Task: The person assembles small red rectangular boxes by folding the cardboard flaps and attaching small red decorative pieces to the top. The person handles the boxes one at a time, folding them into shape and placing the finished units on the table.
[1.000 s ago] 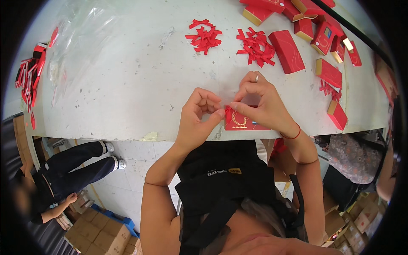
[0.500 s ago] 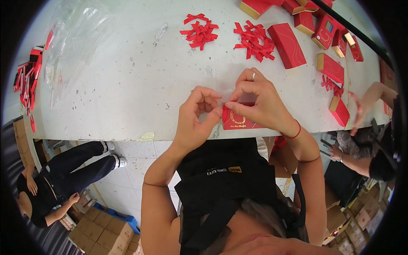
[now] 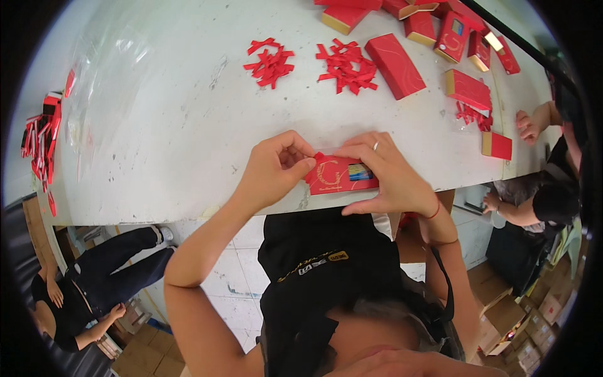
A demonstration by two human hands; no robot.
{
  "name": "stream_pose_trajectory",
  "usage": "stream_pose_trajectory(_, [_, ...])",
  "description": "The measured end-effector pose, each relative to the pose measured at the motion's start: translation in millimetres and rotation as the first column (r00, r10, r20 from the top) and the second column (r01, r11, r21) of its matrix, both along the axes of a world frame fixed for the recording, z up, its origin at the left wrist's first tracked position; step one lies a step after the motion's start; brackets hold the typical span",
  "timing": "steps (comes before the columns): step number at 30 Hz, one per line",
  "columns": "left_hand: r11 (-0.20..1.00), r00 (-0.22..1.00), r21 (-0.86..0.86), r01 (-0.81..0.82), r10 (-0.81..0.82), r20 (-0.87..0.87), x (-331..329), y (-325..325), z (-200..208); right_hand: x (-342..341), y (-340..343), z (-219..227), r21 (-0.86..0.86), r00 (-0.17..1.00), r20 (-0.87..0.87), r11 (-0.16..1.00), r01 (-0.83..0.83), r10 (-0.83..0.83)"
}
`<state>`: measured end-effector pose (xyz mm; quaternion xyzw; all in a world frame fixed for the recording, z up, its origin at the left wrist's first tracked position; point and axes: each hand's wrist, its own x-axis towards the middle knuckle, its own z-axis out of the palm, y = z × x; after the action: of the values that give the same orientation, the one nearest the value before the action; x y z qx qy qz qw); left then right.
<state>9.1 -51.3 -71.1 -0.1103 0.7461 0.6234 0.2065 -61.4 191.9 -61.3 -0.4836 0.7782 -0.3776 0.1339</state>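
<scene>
A flat red box (image 3: 336, 181) with a gold ring print and a small multicoloured panel lies near the table's front edge. My left hand (image 3: 274, 168) is closed at its left end, thumb and forefinger pinching a red ribbon bow (image 3: 319, 156), partly hidden by the fingertips. Across the right end of the box rests my right hand (image 3: 392, 176), its fingers stretched along the far edge. The thumb is spread away on the near side, apart from the box. Two heaps of loose bows lie beyond my hands, a left heap (image 3: 270, 65) and a right heap (image 3: 347, 66).
A larger red box (image 3: 394, 66) stands beside the right heap, with several red and gold boxes (image 3: 453, 38) farther right. Clear plastic film (image 3: 107, 75) and a pile of red-black pieces (image 3: 43, 132) lie left. A co-worker's hand (image 3: 532, 124) rests at the right; another person stands left.
My right hand has drawn back from its pinch at the bow and opened over the box's right end, uncovering the panel. My left hand stays at the bow. The co-worker's hand has moved.
</scene>
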Motion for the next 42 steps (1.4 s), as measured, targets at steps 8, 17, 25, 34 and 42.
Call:
stream_pose_trajectory(8, [0.999, 0.991, -0.033, -0.026, 0.021, -0.131, -29, 9, -10, 26, 20, -34, -0.173, 0.972, 0.074, 0.957, 0.232, -0.222])
stream_pose_trajectory(17, [0.879, 0.634, -0.476, -0.010, -0.363, -0.683, -79, 63, 20, 95, 133, -30, -0.305, 0.669, -0.347, 0.754, 0.582, -0.657])
stream_pose_trajectory(25, [0.483, 0.469, -0.862, -0.155, -0.732, -0.495, -176, 115, -12, 164, 206, -32, -0.178, 0.444, -0.518, 0.601, 0.779, -0.731])
stream_pose_trajectory(34, [0.474, 0.998, 0.879, 0.061, -0.048, -0.043, -115, 97, 26, 138, 207, -28, -0.004, 0.526, -0.244, 0.544, 0.839, -0.814])
stream_pose_trajectory(42, [0.280, 0.996, 0.957, -0.076, 0.068, 0.059, -23, 61, -5, 22, 19, 19, -0.375, 0.917, -0.067, 0.861, 0.343, -0.394])
